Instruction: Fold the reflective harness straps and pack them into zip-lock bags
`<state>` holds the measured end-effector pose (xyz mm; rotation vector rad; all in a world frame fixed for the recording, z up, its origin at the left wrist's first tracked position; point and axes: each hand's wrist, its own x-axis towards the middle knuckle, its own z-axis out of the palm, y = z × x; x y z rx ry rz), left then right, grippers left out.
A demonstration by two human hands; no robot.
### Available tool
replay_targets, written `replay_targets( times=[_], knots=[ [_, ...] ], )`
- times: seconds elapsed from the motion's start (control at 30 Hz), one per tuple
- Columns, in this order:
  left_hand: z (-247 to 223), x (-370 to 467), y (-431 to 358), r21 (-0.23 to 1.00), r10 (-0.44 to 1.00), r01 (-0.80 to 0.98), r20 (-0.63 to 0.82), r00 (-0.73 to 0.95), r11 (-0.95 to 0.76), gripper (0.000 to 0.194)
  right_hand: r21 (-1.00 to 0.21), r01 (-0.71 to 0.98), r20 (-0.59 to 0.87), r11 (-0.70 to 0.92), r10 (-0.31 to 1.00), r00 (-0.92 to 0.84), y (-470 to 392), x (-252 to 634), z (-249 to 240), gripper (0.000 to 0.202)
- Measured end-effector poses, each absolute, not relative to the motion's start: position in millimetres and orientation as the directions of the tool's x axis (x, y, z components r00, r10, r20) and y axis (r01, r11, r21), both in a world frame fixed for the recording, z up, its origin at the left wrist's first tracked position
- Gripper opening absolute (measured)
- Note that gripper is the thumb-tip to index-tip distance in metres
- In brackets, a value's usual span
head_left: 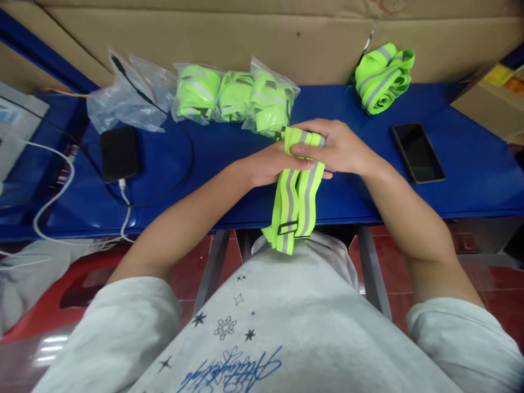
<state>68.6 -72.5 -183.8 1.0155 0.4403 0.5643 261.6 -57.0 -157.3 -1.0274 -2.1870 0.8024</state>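
A neon yellow-green reflective strap [302, 191] with grey stripes hangs folded from both my hands, its loose ends and black buckle dangling past the table's front edge. My left hand [276, 161] is closed on the strap from the left, thumb lying across its front. From the right, my right hand [333, 146] grips the upper folds, with its fingers behind and thumb in front. Just beyond my hands lie several clear bags with rolled reflective straps [235, 97] inside. Another coiled reflective strap [383, 79], unbagged, stands at the back right.
A phone [417, 153] lies on the blue table [245, 202] at right. At left are a black box-shaped device [120, 154] with a white cable, a looped black cable, and clear plastic bags [131, 101]. Cardboard [262, 41] lines the back; a cardboard box [493, 106] stands far right.
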Motion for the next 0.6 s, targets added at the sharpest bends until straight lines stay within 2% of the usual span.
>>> replay_targets(
  times=[0.13, 0.2, 0.27, 0.33, 0.43, 0.53, 0.6],
  knots=[
    [-180.2, 75.6, -81.7, 0.778, 0.567, -0.303, -0.082, 0.820, 0.551, 0.043, -0.719, 0.459, 0.308, 0.523, 0.831, -0.464, -60.0, 267.7, -144.0, 0.043],
    [-177.4, 79.1, -88.5, 0.771, 0.515, -0.258, -0.105, 0.851, 0.583, 0.048, -0.729, 0.450, 0.376, 0.517, 0.851, -0.367, -59.6, 274.0, -135.9, 0.039],
    [-175.1, 81.1, -94.2, 0.794, 0.478, -0.177, -0.157, 0.864, 0.581, 0.049, -0.775, 0.428, 0.370, 0.464, 0.884, -0.287, -57.2, 280.4, -130.5, 0.038],
    [-174.1, 80.9, -96.3, 0.826, 0.485, -0.127, -0.192, 0.853, 0.550, 0.046, -0.863, 0.373, 0.252, 0.341, 0.930, -0.269, -53.7, 284.9, -129.2, 0.036],
    [-174.9, 76.8, -91.9, 0.880, 0.506, -0.099, -0.171, 0.845, 0.464, 0.042, -0.958, 0.266, 0.002, 0.103, 0.935, -0.356, -49.0, 285.3, -134.5, 0.041],
    [-177.5, 72.1, -85.6, 0.923, 0.474, -0.055, -0.144, 0.869, 0.381, 0.043, -0.970, 0.239, -0.163, -0.052, 0.864, -0.475, -44.8, 279.8, -146.0, 0.054],
    [-179.8, 70.9, -84.3, 0.937, 0.451, -0.029, -0.141, 0.881, 0.349, 0.044, -0.961, 0.272, -0.183, -0.050, 0.851, -0.492, -42.0, 276.5, -153.8, 0.059]
  ],
)
